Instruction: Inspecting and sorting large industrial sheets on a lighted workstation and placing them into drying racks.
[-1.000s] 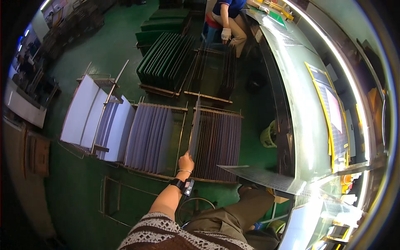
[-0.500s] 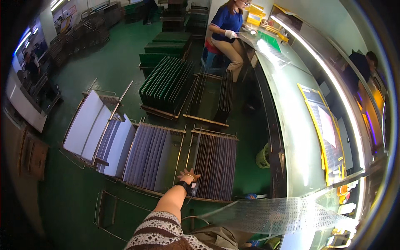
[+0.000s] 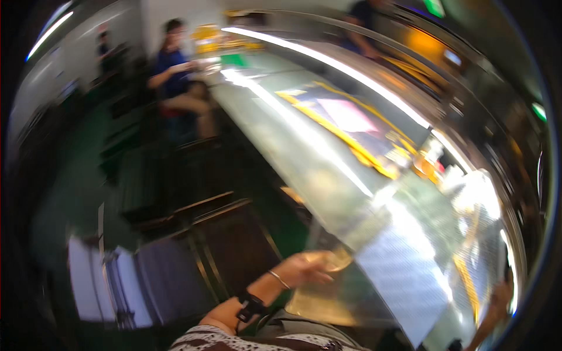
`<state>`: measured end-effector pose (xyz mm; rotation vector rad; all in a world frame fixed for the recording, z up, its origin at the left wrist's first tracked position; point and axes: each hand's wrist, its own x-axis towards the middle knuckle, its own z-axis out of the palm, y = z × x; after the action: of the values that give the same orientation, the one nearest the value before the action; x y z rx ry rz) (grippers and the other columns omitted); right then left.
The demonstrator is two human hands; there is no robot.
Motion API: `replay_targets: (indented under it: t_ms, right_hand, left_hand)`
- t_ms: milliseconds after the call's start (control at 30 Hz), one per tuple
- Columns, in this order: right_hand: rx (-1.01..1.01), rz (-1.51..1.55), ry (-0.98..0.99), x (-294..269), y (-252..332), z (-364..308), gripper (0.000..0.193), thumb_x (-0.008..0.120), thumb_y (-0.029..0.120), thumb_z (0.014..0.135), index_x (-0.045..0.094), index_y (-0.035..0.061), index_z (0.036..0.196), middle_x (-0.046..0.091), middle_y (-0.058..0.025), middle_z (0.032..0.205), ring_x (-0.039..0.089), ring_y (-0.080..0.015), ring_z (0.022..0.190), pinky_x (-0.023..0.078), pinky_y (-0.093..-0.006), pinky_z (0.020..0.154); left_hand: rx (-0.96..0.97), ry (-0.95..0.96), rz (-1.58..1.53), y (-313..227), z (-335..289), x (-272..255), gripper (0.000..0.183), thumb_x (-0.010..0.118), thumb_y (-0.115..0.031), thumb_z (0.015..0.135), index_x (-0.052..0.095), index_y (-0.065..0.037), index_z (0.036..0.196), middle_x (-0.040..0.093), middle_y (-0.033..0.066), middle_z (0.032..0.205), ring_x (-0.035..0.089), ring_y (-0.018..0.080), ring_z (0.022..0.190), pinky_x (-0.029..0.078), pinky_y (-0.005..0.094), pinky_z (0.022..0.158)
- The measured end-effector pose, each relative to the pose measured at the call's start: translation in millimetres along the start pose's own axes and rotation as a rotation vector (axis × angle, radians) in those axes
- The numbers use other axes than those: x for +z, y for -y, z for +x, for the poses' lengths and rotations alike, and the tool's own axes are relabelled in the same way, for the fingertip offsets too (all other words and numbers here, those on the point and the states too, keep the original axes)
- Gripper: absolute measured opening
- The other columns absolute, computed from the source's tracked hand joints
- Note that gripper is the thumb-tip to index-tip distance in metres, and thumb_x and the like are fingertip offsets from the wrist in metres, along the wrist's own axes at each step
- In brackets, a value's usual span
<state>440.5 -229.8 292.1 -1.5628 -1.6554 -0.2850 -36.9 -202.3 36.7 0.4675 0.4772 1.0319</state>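
My left hand (image 3: 310,268) reaches out at the lower middle, with a dark strap device on the forearm and a thin band at the wrist. Its fingers are smeared by motion, and a yellowish patch shows at their tips. Just right of it a pale translucent sheet with fine rows of marks (image 3: 404,281) lies over or above the bench (image 3: 281,140). Under the left hand is a golden-tinted, see-through surface (image 3: 328,301). At the lower right edge my right hand (image 3: 499,297) is dark and blurred beside the sheet's far side; its fingers cannot be made out.
Racks of upright panels (image 3: 170,275) stand on the floor at lower left. A yellow-edged frame (image 3: 351,123) lies on the bench beneath a long light tube (image 3: 339,70). A person in a blue top (image 3: 172,79) sits at the bench's far end. Clutter (image 3: 433,161) stands along its right side.
My view has swung right, from the racks to the bench. My left hand has left the panel rack and is now near the translucent sheet. My right hand has come into view.
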Motion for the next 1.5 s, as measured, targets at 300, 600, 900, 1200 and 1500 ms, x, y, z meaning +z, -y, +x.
replay_targets:
  t_ms: [300,600,900,1200,1500]
  right_hand:
    - [0.796,0.434,0.241,62,-67,-228,0.025,0.048,-0.006,0.074,0.065,-0.0036,0.091,0.061,-0.0094,0.085,0.058,-0.0116,0.068,0.046,-0.0218,0.057]
    - [1.201,0.644,-0.131,63,-85,-267,0.024,0.054,-0.003,0.082,0.05,-0.0069,0.105,0.06,-0.0105,0.075,0.058,-0.0115,0.063,0.05,-0.0224,0.056]
    - [1.043,0.129,-0.118,67,-118,-264,0.012,0.068,0.003,0.073,0.056,0.0011,0.075,0.054,-0.0019,0.069,0.051,-0.0097,0.061,0.043,-0.0245,0.058]
    - [1.167,0.309,-0.155,71,-124,-276,0.013,0.066,0.001,0.072,0.053,0.0021,0.075,0.049,-0.0043,0.073,0.048,-0.0132,0.062,0.042,-0.0253,0.059]
    - [0.989,0.092,-0.139,70,-117,-268,0.014,0.066,0.003,0.074,0.052,0.0021,0.076,0.049,-0.0049,0.07,0.048,-0.0138,0.06,0.041,-0.0267,0.057]
  left_hand:
    - [-0.066,-0.11,0.816,-20,117,30,0.025,0.051,-0.005,0.087,0.055,0.005,0.11,0.065,0.0173,0.09,0.066,0.0244,0.069,0.052,0.0267,0.056]
    - [-0.13,-0.019,1.001,-4,178,54,0.022,0.049,-0.007,0.089,0.055,0.001,0.109,0.065,0.0143,0.085,0.064,0.0206,0.06,0.05,0.0242,0.05]
    - [-0.058,0.047,1.13,8,223,95,0.023,0.047,-0.007,0.091,0.055,-0.001,0.111,0.065,0.0135,0.084,0.064,0.0184,0.059,0.048,0.0226,0.047]
    - [-0.07,0.013,1.153,6,229,93,0.023,0.047,-0.007,0.091,0.055,-0.001,0.111,0.065,0.0124,0.083,0.064,0.0169,0.057,0.047,0.0222,0.047]
    - [-0.057,-0.004,1.198,7,231,94,0.025,0.049,-0.011,0.09,0.054,-0.001,0.112,0.065,0.0112,0.084,0.063,0.016,0.057,0.046,0.0211,0.046]
